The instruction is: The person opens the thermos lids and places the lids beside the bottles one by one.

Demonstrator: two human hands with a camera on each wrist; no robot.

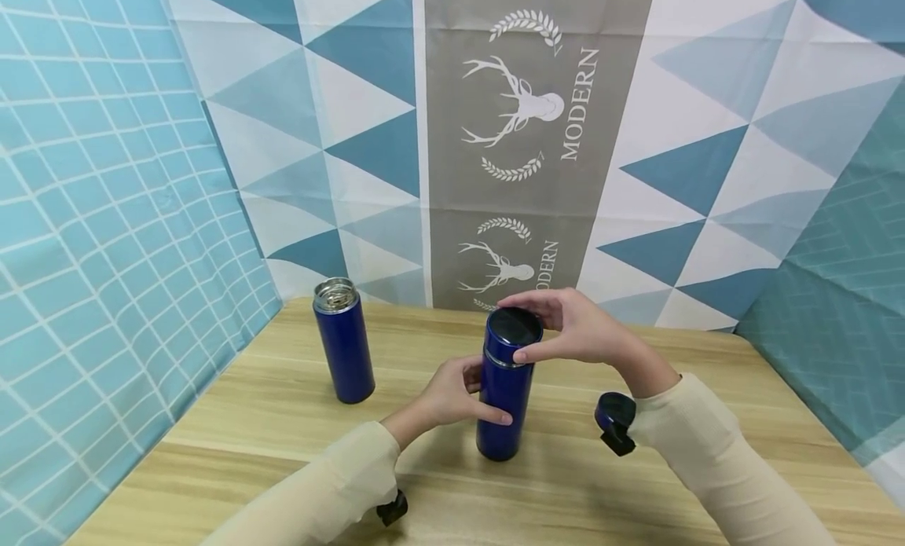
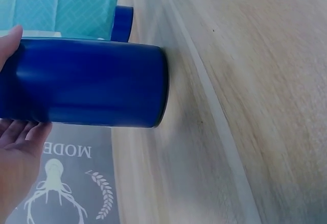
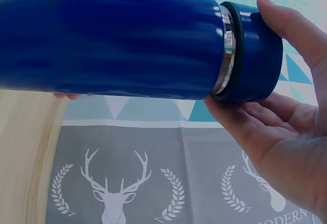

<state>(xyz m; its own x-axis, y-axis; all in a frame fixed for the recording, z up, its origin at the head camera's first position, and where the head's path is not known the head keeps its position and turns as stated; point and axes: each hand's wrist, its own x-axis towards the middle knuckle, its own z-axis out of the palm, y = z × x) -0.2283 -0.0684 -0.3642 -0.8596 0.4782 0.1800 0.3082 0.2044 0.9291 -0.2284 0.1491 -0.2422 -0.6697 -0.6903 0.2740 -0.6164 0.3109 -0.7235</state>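
Observation:
In the head view a blue thermos bottle (image 1: 503,401) stands upright in front of me, and my left hand (image 1: 452,393) grips its body from the left. My right hand (image 1: 576,330) holds the blue lid (image 1: 514,330) at its top, thumb on the near side and fingers behind. A thin silver ring (image 3: 225,50) shows between lid and body in the right wrist view. The bottle's base (image 2: 162,88) is over the wooden table in the left wrist view; whether it touches, I cannot tell. Farther left stands a second blue thermos (image 1: 346,346), lidless, its steel mouth showing.
A loose blue lid (image 1: 613,411) lies on the wooden table (image 1: 566,491), partly hidden by the right wrist's black camera (image 1: 618,440). Patterned cloth (image 1: 523,137) hangs behind the table, and tiled-print cloth (image 1: 106,177) hangs along the left side.

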